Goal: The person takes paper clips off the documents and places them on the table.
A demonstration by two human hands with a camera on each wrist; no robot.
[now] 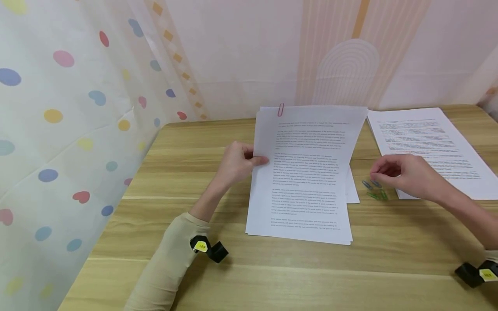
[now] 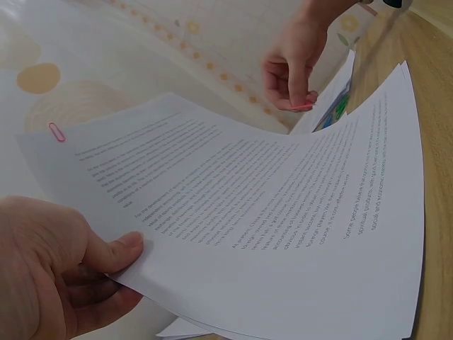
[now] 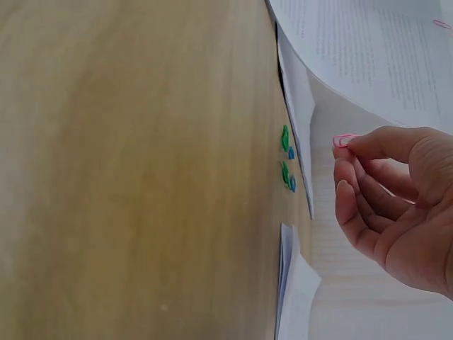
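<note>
Head: left hand (image 1: 237,162) pinches left edge of printed sheets (image 1: 301,172), far end lifted off wooden table (image 1: 186,142), near end resting on it. Left wrist: pink clip (image 2: 56,132) on sheets' corner. Right wrist: right hand (image 3: 396,205) pinches pink paperclip (image 3: 343,139) near green and blue clips (image 3: 287,159)

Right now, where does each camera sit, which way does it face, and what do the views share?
Head: above the table, looking forward and down; both hands and forearms show.
Left wrist: behind the left hand, looking along the clipped sheets that it holds; the right hand shows beyond.
Right wrist: beside the right hand, looking along the table at loose clips; its fingers pinch a pink clip.
Shared: the pinched pink clip shows in both wrist views.
</note>
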